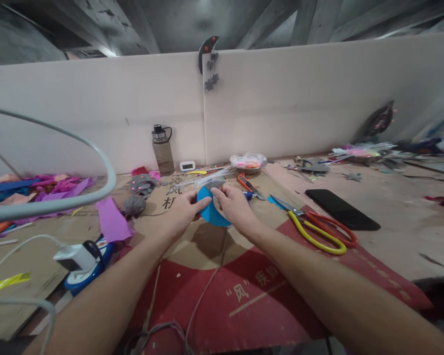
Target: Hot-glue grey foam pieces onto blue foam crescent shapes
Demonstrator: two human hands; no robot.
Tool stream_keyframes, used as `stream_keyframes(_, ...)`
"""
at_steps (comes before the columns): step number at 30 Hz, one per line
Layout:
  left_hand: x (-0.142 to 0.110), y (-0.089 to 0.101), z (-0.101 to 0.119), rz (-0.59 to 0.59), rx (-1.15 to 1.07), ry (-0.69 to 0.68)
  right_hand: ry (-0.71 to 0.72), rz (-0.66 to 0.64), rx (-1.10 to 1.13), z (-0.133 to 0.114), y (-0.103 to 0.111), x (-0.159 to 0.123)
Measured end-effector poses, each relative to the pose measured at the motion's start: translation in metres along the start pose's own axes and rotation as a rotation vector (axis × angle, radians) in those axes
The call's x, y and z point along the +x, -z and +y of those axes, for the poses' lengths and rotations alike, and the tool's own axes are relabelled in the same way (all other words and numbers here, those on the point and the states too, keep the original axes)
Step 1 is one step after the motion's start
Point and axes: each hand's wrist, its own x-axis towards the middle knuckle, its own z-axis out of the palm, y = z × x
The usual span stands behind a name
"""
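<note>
Above the cardboard at the middle of the table, I hold a round blue felt-like piece [213, 215] between both hands. My left hand [190, 207] pinches its left edge, thumb on top. My right hand [231, 199] has its fingers closed at the upper right edge, by a small grey piece [215, 184] that partly covers the blue one. A thin grey cord [210, 281] runs from below the blue piece toward the table's front. Just right of my right hand lie scissors [311, 224] with one yellow and one red handle, and beyond it an orange-red utility knife [248, 185].
A black phone [342, 209] lies to the right. Grey yarn [133, 205], purple felt [113, 219] and a white charger [76, 259] on a blue base are at left. A bottle [163, 153] and a metal bowl [248, 165] stand at the back. A pale curved tube [77, 199] crosses the left foreground.
</note>
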Motion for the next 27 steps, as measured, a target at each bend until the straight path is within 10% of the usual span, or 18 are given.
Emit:
stream_keyframes(17, 0.004, 0.003, -0.003, 0.056, 0.049, -0.055, 0.102, -0.01, 0.03, -0.01, 0.002, -0.004)
stream_keyframes(22, 0.003, 0.007, 0.002, 0.182, 0.053, -0.068, 0.46, 0.141, -0.271, -0.011, 0.014, -0.002)
stream_keyframes(27, 0.0, 0.005, 0.009, -0.103, -0.406, 0.219, 0.858, 0.12, -0.487, -0.007, 0.023, 0.0)
